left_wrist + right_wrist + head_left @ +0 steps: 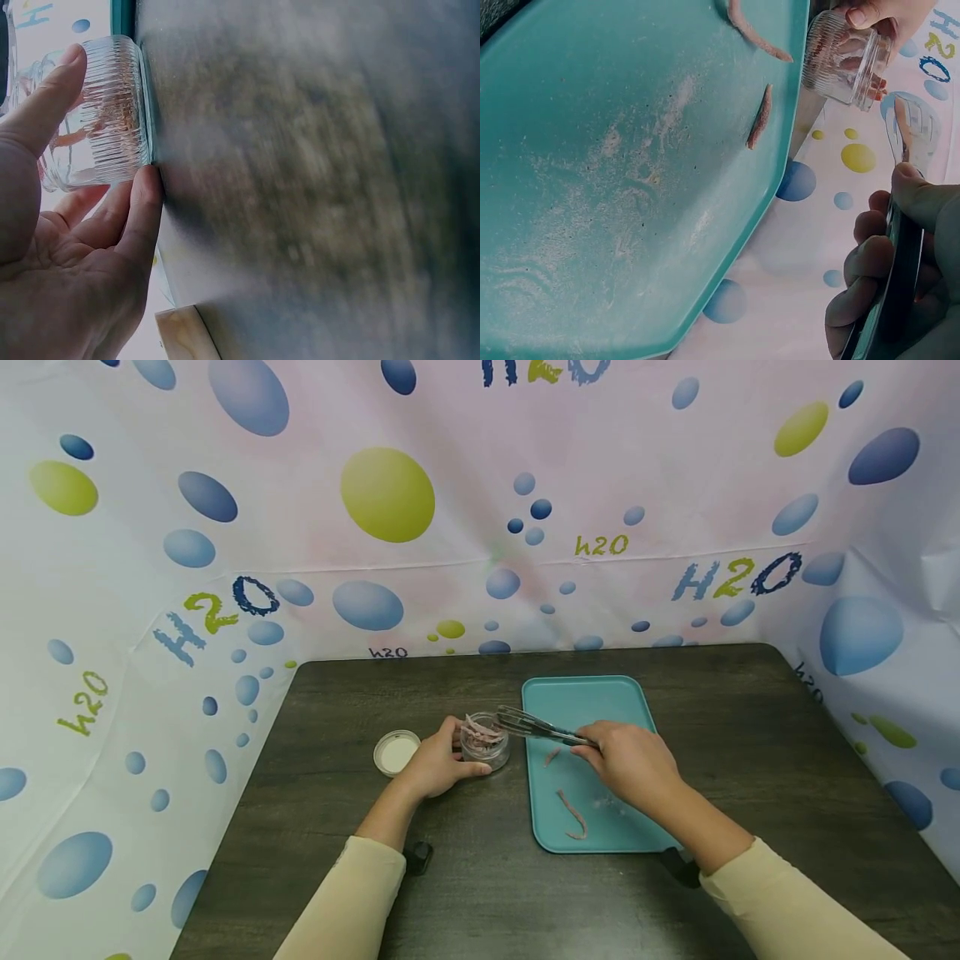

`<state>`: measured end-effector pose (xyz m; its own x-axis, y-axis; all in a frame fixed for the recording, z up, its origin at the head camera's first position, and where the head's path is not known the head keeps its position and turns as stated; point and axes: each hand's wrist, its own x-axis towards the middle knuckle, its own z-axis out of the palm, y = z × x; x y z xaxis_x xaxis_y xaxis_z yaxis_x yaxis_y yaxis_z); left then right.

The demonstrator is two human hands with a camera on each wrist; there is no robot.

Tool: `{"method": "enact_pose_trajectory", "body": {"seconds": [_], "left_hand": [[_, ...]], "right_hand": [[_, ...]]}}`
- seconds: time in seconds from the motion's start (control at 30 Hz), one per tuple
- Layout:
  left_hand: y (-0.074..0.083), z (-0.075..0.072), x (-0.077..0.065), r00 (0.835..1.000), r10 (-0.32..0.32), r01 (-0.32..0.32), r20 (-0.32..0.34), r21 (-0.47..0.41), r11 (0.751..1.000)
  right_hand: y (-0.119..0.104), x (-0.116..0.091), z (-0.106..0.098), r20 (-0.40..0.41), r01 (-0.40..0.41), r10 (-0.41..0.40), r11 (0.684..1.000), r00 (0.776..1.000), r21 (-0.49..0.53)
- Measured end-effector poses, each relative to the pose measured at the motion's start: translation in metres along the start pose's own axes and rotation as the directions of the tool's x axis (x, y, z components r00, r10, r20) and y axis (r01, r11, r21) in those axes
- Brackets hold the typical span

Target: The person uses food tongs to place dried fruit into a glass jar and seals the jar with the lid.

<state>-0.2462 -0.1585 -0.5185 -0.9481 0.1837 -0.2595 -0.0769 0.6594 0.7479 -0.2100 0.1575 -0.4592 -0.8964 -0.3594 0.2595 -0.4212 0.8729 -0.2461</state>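
My left hand [435,767] holds a small clear glass jar [483,753], thumb on one side and fingers on the other. The jar stands upright on the table with its mouth uncovered; pinkish-brown strips [482,732] lie inside, some reaching the rim. In the left wrist view, the ribbed jar wall [112,105] shows between thumb and fingertips. My right hand [633,766] grips metal tongs [536,724] by the handle, their slotted ends beside the jar's mouth. In the right wrist view, a pinkish strip [903,124] appears at the tongs' end; whether it is pinched is unclear.
Right of the jar lies a turquoise tray [600,702] with a long curved strip [573,812], a short strip [552,757] and pale powdery residue. A round pale lid [397,752] rests left of the jar. The dark wooden table [337,702] meets a patterned curtain behind.
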Motion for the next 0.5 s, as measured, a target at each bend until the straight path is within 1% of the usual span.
{"method": "enact_pose_trajectory", "body": {"seconds": [0.17,0.5], "left_hand": [[-0.0001,0.0005,0.0011,1.000,0.002,-0.002,-0.003,0.007,1.000],[-0.0003,-0.0001,0.0009,1.000,0.011,-0.011,-0.002,0.001,1.000]], "right_hand": [[0.0005,-0.0003,-0.0002,-0.001,-0.010,0.010,1.000,1.000,0.012],[0.0070,-0.0031,-0.0039,0.020,-0.077,0.076,0.996,0.997,0.048]]}}
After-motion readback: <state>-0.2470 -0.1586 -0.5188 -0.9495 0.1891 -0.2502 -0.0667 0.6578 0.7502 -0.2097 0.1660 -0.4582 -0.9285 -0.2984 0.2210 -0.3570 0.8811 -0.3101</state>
